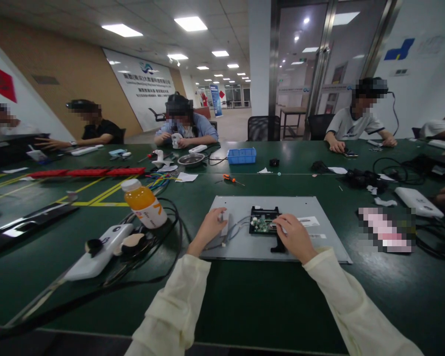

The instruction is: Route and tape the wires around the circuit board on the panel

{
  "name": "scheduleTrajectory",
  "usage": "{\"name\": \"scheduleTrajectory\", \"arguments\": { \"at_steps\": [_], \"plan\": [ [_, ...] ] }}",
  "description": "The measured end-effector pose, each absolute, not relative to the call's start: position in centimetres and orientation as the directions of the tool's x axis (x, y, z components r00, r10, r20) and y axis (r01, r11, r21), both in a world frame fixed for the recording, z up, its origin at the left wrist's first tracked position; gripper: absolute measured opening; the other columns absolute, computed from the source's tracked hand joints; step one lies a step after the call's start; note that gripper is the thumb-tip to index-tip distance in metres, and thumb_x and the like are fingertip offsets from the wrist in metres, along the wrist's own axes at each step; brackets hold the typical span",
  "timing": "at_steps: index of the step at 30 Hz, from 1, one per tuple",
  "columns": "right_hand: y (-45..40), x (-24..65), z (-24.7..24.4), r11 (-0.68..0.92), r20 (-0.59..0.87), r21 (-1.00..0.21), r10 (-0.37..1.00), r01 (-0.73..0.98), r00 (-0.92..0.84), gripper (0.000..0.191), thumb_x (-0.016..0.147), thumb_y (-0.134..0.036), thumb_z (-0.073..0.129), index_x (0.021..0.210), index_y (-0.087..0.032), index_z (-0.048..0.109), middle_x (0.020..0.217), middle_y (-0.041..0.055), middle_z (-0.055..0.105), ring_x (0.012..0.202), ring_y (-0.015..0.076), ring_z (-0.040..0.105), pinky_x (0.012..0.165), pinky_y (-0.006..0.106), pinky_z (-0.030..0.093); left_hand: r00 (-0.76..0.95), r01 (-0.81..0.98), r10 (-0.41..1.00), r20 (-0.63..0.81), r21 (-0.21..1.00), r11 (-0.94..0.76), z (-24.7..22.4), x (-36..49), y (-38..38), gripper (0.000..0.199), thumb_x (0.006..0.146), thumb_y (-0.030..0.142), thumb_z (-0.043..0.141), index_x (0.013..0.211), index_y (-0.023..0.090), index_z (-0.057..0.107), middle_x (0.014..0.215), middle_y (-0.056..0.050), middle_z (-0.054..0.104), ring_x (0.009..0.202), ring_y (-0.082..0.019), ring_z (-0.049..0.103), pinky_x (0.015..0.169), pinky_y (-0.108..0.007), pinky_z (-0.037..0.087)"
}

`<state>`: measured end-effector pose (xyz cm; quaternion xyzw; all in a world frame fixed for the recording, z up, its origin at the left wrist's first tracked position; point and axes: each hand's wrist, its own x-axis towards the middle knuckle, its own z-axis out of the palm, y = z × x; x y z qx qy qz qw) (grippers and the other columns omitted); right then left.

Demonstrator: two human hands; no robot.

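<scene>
A flat light-grey panel (pixel 244 253) lies on the table in front of me. On it, a green circuit board (pixel 261 223) sits in a black frame, with grey cables (pixel 239 227) running left to a small pale-grey box (pixel 226 227). My left hand (pixel 209 228) is curled at that box, its fingers closed on the box's edge. My right hand (pixel 293 236) is over the right side of the board, thumb and fingertips pinched together there. Whatever lies between those fingertips is too small to make out. A black bracket (pixel 279 244) shows under the right hand.
To the left stand an orange juice bottle (pixel 144 203) and a white power bank (pixel 100 252) among black cables. An orange-handled screwdriver (pixel 228 178) and a blue bin (pixel 242 155) lie beyond the panel. A blurred phone-like object (pixel 385 230) is at right. Several people sit around the table.
</scene>
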<state>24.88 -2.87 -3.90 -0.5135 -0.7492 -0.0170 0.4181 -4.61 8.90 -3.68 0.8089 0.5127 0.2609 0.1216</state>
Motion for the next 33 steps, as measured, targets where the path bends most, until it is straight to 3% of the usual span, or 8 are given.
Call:
{"name": "scheduleTrajectory", "arguments": {
  "at_steps": [7,10,13,16,20,25,29,33],
  "plan": [
    [-2.6,25.0,-4.0,0.461,0.627,-0.412,0.77,0.786,-0.123,0.024,0.086,-0.013,0.043,0.098,-0.02,0.063,0.098,0.0081,0.061,0.095,0.0224,0.056,0.085,0.04,0.048,0.377,0.757,0.875,0.302,0.444,-0.479,-3.3,-3.9,8.7,0.027,0.078,0.024,0.048,0.098,0.018,0.066,0.09,-0.004,0.066,0.074,-0.015,0.059,0.076,-0.027,0.045],
    [-2.7,25.0,-3.7,0.454,0.626,-0.413,0.771,0.79,-0.116,0.025,0.086,-0.014,0.043,0.097,-0.021,0.064,0.098,0.0083,0.061,0.095,0.0224,0.056,0.085,0.04,0.048,0.314,0.76,0.884,0.345,0.467,-0.452,-2.5,-3.8,8.4,0.024,0.08,0.027,0.047,0.087,0.018,0.068,0.088,-0.005,0.067,0.075,-0.016,0.059,0.078,-0.028,0.045],
    [-2.9,25.0,-3.4,0.446,0.624,-0.413,0.774,0.794,-0.109,0.026,0.086,-0.013,0.043,0.099,-0.02,0.064,0.099,0.0086,0.061,0.095,0.0226,0.056,0.085,0.04,0.048,0.188,0.722,0.91,0.371,0.575,-0.384,-1.4,-4.0,8.2,0.025,0.079,0.033,0.05,0.085,0.018,0.068,0.09,-0.005,0.069,0.078,-0.016,0.059,0.077,-0.027,0.046],
    [-3.0,25.0,-3.1,0.44,0.629,-0.409,0.771,0.799,-0.102,0.027,0.086,-0.013,0.043,0.101,-0.021,0.063,0.1,0.0087,0.061,0.096,0.023,0.056,0.086,0.04,0.048,0.088,0.584,0.947,0.309,0.754,-0.3,-0.1,-4.3,7.8,0.031,0.076,0.041,0.054,0.089,0.015,0.068,0.086,-0.005,0.069,0.076,-0.016,0.06,0.069,-0.025,0.046],
    [-3.3,24.5,-2.8,0.456,0.639,-0.403,0.761,0.793,-0.113,0.028,0.087,-0.014,0.042,0.105,-0.021,0.063,0.103,0.0092,0.061,0.1,0.0234,0.055,0.089,0.041,0.046,0.159,0.43,0.969,0.189,0.87,-0.24,0.9,-4.2,6.9,0.033,0.072,0.043,0.06,0.087,0.014,0.068,0.074,-0.002,0.066,0.062,-0.011,0.054,0.056,-0.02,0.04],
    [-4.4,22.7,-2.1,0.513,0.614,-0.41,0.767,0.754,-0.187,0.032,0.089,-0.017,0.041,0.115,-0.021,0.059,0.112,0.01,0.06,0.107,0.0237,0.053,0.094,0.043,0.045,0.361,0.462,0.93,0.069,0.853,-0.242,0.6,-3.3,6.2,0.028,0.072,0.039,0.059,0.08,0.014,0.068,0.071,-0.001,0.065,0.059,-0.01,0.053,0.055,-0.02,0.04],
    [-5.3,20.4,-1.9,0.586,0.546,-0.388,0.768,0.711,-0.335,0.041,0.089,-0.023,0.043,0.129,-0.02,0.048,0.127,0.0106,0.054,0.12,0.0241,0.047,0.101,0.045,0.041,0.392,0.541,0.919,0.043,0.797,-0.268,-0.9,-2.9,6.4,0.024,0.071,0.035,0.057,0.077,0.014,0.068,0.071,-0.002,0.066,0.061,-0.012,0.056,0.06,-0.022,0.043],
    [-5.8,18.1,-2.4,0.685,0.485,-0.338,0.714,0.645,-0.504,0.052,0.088,-0.033,0.047,0.136,-0.014,0.04,0.14,0.0133,0.043,0.131,0.0259,0.037,0.107,0.045,0.036,0.364,0.617,0.931,0.017,0.745,-0.254,-2.3,-2.9,6.7,0.024,0.071,0.035,0.055,0.078,0.015,0.067,0.064,0.0,0.063,0.055,-0.012,0.057,0.053,-0.021,0.04]
  ]
}}
